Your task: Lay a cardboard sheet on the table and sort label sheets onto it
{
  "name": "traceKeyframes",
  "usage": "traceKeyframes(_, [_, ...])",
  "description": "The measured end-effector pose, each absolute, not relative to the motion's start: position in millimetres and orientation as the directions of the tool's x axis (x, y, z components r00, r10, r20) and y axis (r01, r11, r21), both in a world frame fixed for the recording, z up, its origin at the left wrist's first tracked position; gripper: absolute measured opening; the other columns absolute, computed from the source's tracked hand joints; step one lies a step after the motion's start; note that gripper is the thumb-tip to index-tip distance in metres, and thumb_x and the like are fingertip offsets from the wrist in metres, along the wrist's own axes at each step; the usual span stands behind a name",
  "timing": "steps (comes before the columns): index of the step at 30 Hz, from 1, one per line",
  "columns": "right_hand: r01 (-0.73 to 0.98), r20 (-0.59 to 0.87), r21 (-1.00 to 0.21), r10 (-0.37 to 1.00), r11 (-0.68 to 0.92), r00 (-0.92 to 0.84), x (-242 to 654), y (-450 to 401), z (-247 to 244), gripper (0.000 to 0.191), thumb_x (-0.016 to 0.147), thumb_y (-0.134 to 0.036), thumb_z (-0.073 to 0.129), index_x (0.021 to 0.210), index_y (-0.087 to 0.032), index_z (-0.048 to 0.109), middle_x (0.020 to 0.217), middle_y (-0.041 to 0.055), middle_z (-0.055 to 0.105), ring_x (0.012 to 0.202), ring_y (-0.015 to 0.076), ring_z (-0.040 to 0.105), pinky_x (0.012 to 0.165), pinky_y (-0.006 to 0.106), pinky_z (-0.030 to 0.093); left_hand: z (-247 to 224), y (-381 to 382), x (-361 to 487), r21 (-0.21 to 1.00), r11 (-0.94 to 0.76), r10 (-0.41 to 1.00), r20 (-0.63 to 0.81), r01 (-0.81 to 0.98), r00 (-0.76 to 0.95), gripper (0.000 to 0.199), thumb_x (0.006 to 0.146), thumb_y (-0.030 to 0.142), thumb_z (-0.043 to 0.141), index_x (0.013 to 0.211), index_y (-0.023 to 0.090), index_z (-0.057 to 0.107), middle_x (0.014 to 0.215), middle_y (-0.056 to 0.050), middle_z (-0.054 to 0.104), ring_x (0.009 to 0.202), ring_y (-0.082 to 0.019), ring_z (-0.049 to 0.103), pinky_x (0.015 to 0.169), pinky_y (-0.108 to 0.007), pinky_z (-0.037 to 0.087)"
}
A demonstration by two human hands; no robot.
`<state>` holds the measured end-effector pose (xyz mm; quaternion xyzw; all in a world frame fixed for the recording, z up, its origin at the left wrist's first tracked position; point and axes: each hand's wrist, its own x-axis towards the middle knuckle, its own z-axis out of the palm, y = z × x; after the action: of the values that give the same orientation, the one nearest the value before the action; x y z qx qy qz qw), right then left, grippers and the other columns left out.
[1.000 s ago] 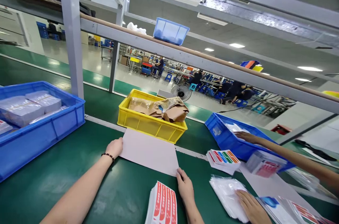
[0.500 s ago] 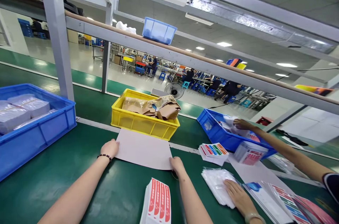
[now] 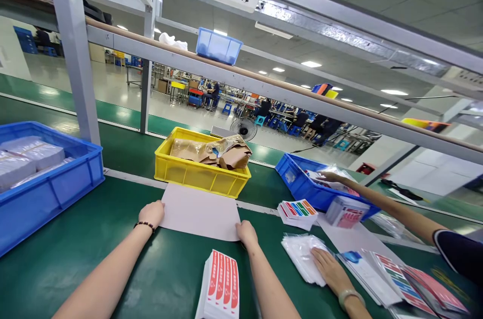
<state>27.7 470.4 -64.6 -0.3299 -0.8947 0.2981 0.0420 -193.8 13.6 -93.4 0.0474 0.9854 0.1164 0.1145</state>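
Note:
A plain pale sheet of card (image 3: 199,213) lies on the green bench just in front of a yellow bin (image 3: 204,178). My left hand (image 3: 154,214) pinches its left edge; a dark beaded bracelet circles that wrist. At the right edge, near the lower corner, my right hand (image 3: 247,234) has its fingers closed on the same card. Between my forearms stands a stack of red-and-white printed labels (image 3: 221,281), which neither hand touches. Brown paper and clear plastic (image 3: 211,152) fill the yellow bin.
A blue bin (image 3: 53,173) with wrapped white bundles stands at left. On the right, a co-worker's hand (image 3: 328,268) rests on clear plastic bags (image 3: 304,258), the other reaching into another blue bin (image 3: 302,185). Colour-striped cards (image 3: 298,212) lie nearby. A shelf rail (image 3: 264,85) crosses above.
The view has shifted slightly, moving most things a little left in the picture. Both my hands keep their hold on the card. The co-worker's far hand is deeper in the right blue bin.

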Motion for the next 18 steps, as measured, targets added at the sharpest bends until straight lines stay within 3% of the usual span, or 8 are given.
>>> traceKeyframes(4, [0.611, -0.194, -0.506, 0.610, 0.609, -0.769, 21, 464, -54, 0.018, 0.087, -0.033, 0.058, 0.084, -0.017, 0.062, 0.101, 0.0076, 0.061, 0.106, 0.0187, 0.053, 0.099, 0.039, 0.040, -92, 14, -195, 0.227, 0.971, 0.122, -0.230, 0.069, -0.966, 0.039, 0.093, 0.025, 0.029, 0.102, 0.008, 0.063, 0.100, -0.019, 0.066, 0.096, -0.026, 0.062, 0.079, -0.037, 0.046])
traceKeyframes(8, [0.628, -0.309, -0.479, 0.552, 0.613, -0.775, -60, 385, -95, 0.022, 0.085, -0.033, 0.059, 0.089, -0.011, 0.061, 0.092, 0.0066, 0.062, 0.092, 0.0188, 0.059, 0.088, 0.042, 0.046, -90, 14, -195, 0.202, 0.976, 0.135, -0.232, 0.088, -0.963, 0.037, 0.093, 0.024, 0.032, 0.099, 0.008, 0.064, 0.099, -0.017, 0.067, 0.095, -0.027, 0.063, 0.078, -0.038, 0.047])
traceKeyframes(11, [0.601, -0.270, -0.502, 0.548, 0.621, -0.792, -104, 356, -112, 0.032, 0.082, -0.031, 0.060, 0.104, -0.008, 0.058, 0.108, 0.0169, 0.059, 0.105, 0.0290, 0.055, 0.092, 0.048, 0.041, -78, 12, -198, 0.166, 0.977, 0.160, -0.175, 0.131, -0.972, 0.033, 0.088, 0.030, 0.043, 0.093, 0.005, 0.065, 0.093, -0.019, 0.066, 0.089, -0.031, 0.063, 0.074, -0.038, 0.048])
traceKeyframes(13, [0.543, -0.193, -0.571, 0.542, 0.616, -0.818, -120, 362, -108, 0.051, 0.081, -0.036, 0.057, 0.123, -0.007, 0.047, 0.127, 0.0212, 0.047, 0.120, 0.0330, 0.044, 0.099, 0.046, 0.037, -62, 12, -206, 0.137, 0.973, 0.196, -0.056, 0.187, -0.979, 0.038, 0.086, 0.037, 0.048, 0.101, 0.005, 0.062, 0.099, -0.020, 0.063, 0.095, -0.033, 0.059, 0.077, -0.040, 0.047])
traceKeyframes(15, [0.488, -0.139, -0.654, 0.542, 0.579, -0.829, -134, 376, -98, 0.069, 0.083, -0.045, 0.050, 0.137, -0.008, 0.029, 0.140, 0.0191, 0.033, 0.128, 0.0293, 0.037, 0.102, 0.038, 0.036, -42, 14, -222, 0.102, 0.962, 0.242, 0.100, 0.252, -0.965, 0.048, 0.087, 0.042, 0.045, 0.118, 0.007, 0.053, 0.115, -0.020, 0.056, 0.111, -0.033, 0.050, 0.090, -0.043, 0.041])
traceKeyframes(18, [0.444, -0.120, -0.754, 0.563, 0.484, -0.818, -161, 393, -82, 0.082, 0.085, -0.060, 0.035, 0.144, -0.010, 0.009, 0.145, 0.0176, 0.026, 0.128, 0.0248, 0.037, 0.100, 0.033, 0.038, -15, 17, -258, 0.050, 0.944, 0.301, 0.262, 0.325, -0.917, 0.059, 0.087, 0.047, 0.044, 0.135, 0.013, 0.038, 0.137, -0.017, 0.040, 0.131, -0.031, 0.027, 0.108, -0.046, 0.020])
